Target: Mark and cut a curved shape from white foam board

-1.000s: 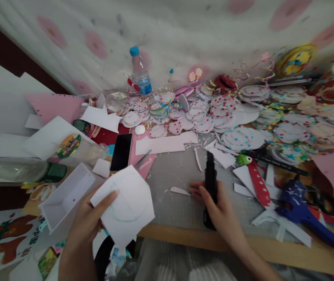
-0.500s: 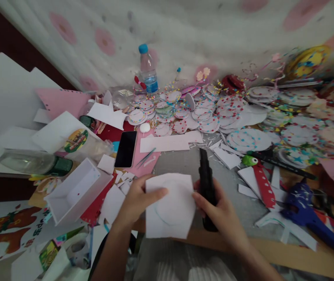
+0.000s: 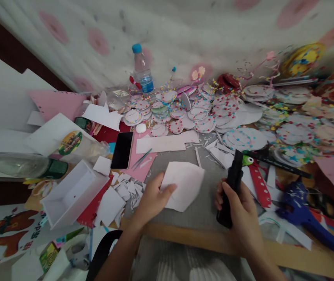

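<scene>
Pinching paper point(image 3: 187, 183) above the tabletop point(image 3: 203, 219), left grip point(image 3: 154, 197) has open room before right grip point(image 3: 241, 205), wrapped round a black tool point(image 3: 235, 171).

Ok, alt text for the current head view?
Left hand holds white paper, right hand a black tool, over a grey work surface. Paper scraps, decorated discs and a phone lie around.

In front of you, a white cloth point(image 3: 167, 31) with pink flowers hangs behind the table point(image 3: 194, 216), whose grey top ends in a wooden edge point(image 3: 184, 235); 1 dark brown band point(image 3: 11, 52) slants at your left.
</scene>
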A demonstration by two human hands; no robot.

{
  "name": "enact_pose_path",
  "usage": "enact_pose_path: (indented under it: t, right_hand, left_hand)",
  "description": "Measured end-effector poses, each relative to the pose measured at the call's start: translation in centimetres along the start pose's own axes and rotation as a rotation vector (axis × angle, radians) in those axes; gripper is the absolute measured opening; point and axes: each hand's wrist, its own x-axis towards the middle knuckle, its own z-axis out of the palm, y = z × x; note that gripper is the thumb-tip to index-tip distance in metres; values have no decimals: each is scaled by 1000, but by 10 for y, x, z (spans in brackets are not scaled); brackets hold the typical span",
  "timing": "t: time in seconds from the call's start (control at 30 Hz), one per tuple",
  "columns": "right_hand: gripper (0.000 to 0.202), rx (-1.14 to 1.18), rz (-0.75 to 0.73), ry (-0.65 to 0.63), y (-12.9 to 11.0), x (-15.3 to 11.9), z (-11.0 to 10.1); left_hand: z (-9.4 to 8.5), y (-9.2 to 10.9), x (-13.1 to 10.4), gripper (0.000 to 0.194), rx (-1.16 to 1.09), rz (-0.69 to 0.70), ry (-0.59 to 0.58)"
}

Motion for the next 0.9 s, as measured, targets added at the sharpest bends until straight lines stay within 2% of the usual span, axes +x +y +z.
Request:
enact_pose_path:
  t: [0.17, 0.3, 0.37, 0.43, 0.57, 0.73, 0.9]
  right_hand:
    - [16, 13, 35, -28, -7, 3, -4]
    - [18, -88, 33, -82, -7, 2, -9]
    - [22, -188, 14, -128, -8, 0, -10]
    - [26, -308, -19, -196, -9, -4, -12]
    - [29, -593, -110, -310, -17, -11, -14]
    - [32, -856, -288, -316, -28, -19, -19]
    - [28, -1159, -566, -304, -41, -23, -19]
  left_hand:
    - [-36, 0, 12, 21, 227, 62, 91]
    - [-62, 16, 9, 14, 619, 30, 214]
    - [-67, 27, 3, 12, 791, -14, 215]
    - [-65, 37, -4, 12, 894, -2, 127]
    - [-52, 55, -14, 15, 954, 107, -35]
    - [-39, 67, -12, 15, 964, 175, -116]
    - [-30, 72, -7, 15, 1028, 205, -153]
